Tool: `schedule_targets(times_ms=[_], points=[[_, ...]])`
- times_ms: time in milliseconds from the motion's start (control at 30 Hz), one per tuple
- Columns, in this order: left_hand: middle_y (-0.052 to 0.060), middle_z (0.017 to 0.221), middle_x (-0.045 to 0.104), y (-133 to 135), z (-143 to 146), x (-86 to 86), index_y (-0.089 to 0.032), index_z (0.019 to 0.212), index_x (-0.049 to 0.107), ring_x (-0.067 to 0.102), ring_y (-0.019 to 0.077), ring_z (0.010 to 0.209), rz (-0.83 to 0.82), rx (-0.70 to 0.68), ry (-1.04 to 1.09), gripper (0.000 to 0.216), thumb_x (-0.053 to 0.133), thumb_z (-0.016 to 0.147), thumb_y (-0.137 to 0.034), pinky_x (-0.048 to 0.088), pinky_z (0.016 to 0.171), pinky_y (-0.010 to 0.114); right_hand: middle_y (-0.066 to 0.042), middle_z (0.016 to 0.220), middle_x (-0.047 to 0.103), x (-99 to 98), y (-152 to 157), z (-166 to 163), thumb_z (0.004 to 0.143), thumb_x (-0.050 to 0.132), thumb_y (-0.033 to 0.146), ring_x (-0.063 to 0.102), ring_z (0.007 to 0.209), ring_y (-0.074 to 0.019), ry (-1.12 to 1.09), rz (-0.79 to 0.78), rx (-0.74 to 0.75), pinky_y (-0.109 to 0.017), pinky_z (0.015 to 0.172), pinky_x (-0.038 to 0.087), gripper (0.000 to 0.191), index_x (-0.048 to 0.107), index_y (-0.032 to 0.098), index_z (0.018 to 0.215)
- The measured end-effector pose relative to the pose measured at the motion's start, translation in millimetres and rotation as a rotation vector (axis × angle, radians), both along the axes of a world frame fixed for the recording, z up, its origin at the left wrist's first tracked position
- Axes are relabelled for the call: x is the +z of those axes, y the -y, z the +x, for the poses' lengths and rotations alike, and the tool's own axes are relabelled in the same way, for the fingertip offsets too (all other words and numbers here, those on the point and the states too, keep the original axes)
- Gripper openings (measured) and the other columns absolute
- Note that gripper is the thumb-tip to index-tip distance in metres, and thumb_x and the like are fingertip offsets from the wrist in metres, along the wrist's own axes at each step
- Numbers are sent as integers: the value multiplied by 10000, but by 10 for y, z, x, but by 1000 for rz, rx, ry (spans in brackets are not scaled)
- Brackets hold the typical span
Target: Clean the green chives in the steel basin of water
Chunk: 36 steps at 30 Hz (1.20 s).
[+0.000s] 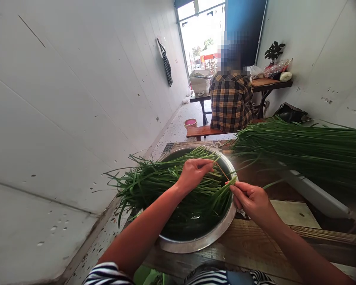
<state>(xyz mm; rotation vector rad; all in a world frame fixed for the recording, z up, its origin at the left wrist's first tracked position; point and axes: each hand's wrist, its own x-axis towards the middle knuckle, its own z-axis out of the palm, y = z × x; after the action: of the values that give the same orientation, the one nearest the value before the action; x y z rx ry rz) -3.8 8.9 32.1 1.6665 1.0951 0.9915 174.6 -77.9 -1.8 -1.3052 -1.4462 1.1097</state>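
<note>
A wide metal basin (pixel 192 246) holds a heap of garlic chives (pixel 154 174), their leaves spilling over its left rim. Above the heap, my left hand (pixel 194 172) is closed in a pinch on one end of a thin orange-brown strand (pixel 222 171). That strand runs taut down to my right hand (pixel 252 198). At the basin's right rim, my right hand is closed on the pale ends of a few chives, whose leaves hang down into the basin. Whether the strand is a withered leaf or a tie, I cannot tell.
A large pile of long chives (pixel 302 142) lies at the right, over a white tray (pixel 317 194). The basin stands on a wooden table (pixel 249 241). Ahead, a person in a plaid shirt (pixel 230 101) sits on a bench (pixel 197 131). A white wall (pixel 86 87) runs along the left.
</note>
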Motion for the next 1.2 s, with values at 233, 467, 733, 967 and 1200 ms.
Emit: schedule_targets(times_ms=[233, 467, 733, 967, 1200], points=[[54, 758, 725, 8, 5, 13, -121, 915, 751, 637, 147, 725, 3, -10, 10, 279, 662, 760, -335, 496, 755, 268, 60, 435, 368, -5, 1, -2, 832, 506, 534, 324, 418, -90, -57, -37, 8, -227, 412, 252, 392, 547, 187, 653], [29, 723, 714, 39, -2, 58, -141, 890, 756, 617, 138, 698, 97, -37, -106, 221, 614, 793, -279, 489, 729, 254, 55, 416, 413, -38, -11, 6, 863, 478, 507, 349, 401, -90, -22, -8, 22, -224, 404, 271, 391, 565, 186, 658], [47, 769, 711, 107, 21, 54, -162, 939, 741, 620, 143, 730, 316, -129, -297, 248, 523, 871, -260, 468, 743, 262, 45, 425, 459, -18, -25, 11, 885, 474, 445, 405, 425, -100, 21, 98, -17, -222, 426, 331, 347, 618, 180, 714], [54, 994, 728, 294, 51, 195, -212, 987, 732, 650, 166, 928, 389, -387, -486, 258, 503, 897, -292, 441, 860, 275, 53, 475, 463, -106, -9, 29, 886, 517, 423, 431, 463, -101, -79, 90, -72, -221, 461, 354, 277, 617, 180, 798], [3, 764, 678, 392, -173, 364, -170, 851, 689, 595, 129, 719, 196, -562, -620, 187, 604, 817, -332, 425, 667, 205, 37, 565, 450, 227, 182, 213, 882, 552, 332, 374, 490, -97, -281, 223, -481, -223, 426, 278, 217, 657, 215, 1031]])
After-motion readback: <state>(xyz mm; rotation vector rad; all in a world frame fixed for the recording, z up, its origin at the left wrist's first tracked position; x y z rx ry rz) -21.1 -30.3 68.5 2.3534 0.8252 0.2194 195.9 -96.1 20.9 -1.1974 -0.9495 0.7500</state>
